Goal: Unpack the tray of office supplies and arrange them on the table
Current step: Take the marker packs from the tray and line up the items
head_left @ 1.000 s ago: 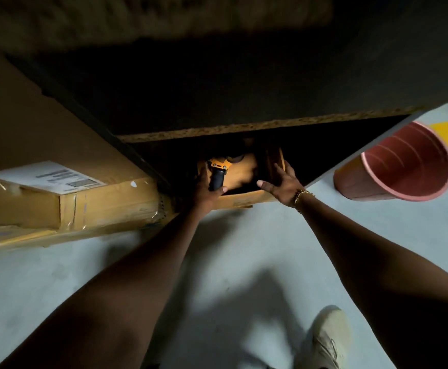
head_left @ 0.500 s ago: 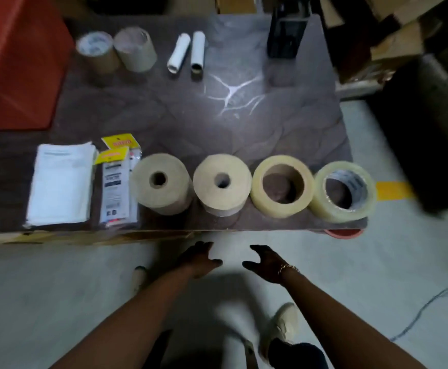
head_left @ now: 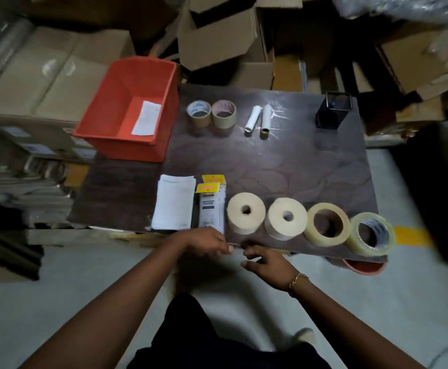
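An orange tray (head_left: pixel 105 134) stands on the dark table (head_left: pixel 284 166) at its far left, with only a white slip (head_left: pixel 146 118) inside. Along the near edge lie a white paper stack (head_left: pixel 174 206), yellow-headed packets (head_left: pixel 211 206) and several tape rolls (head_left: pixel 246 213) in a row. Two brown tape rolls (head_left: pixel 211 113), two white tubes (head_left: pixel 259 118) and a black mesh holder (head_left: pixel 333 110) stand at the back. My left hand (head_left: pixel 204 242) hovers at the table's near edge below the packets, fingers curled, holding nothing visible. My right hand (head_left: pixel 267 263) is beside it, fingers apart.
Cardboard boxes (head_left: pixel 223 35) crowd behind and to the left of the table. A pink bucket (head_left: pixel 364 267) peeks out under the table's near right corner. The grey floor carries a yellow stripe (head_left: pixel 412 235) at right. My dark-clad legs and a shoe (head_left: pixel 305 336) are below.
A second ago both hands reached into a box under the table, the left on a yellow tool. The view then rose to the tabletop, and both hands now hover empty at its near edge.
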A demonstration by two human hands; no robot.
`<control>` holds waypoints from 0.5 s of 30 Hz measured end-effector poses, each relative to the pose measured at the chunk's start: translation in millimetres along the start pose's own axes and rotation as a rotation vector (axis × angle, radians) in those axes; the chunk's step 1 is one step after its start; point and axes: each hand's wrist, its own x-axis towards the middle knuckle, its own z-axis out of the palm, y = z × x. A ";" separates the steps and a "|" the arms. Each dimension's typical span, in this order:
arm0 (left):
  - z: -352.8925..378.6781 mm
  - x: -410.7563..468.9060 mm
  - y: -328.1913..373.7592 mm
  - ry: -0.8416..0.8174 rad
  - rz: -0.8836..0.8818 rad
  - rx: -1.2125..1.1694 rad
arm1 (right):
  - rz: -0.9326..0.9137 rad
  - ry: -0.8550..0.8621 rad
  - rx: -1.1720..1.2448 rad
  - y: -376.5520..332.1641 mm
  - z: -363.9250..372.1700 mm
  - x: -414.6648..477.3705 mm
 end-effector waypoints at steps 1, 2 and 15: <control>-11.5 -8.9 -11.5 0.035 0.008 -0.090 | 0.006 0.024 0.036 -14.4 6.7 3.5; -20.9 -16.6 -24.3 0.081 0.024 -0.168 | 0.021 0.051 0.072 -28.1 14.2 6.4; -121.2 -41.8 -135.8 0.634 0.011 -0.568 | 0.162 0.327 0.356 -169.1 76.5 115.1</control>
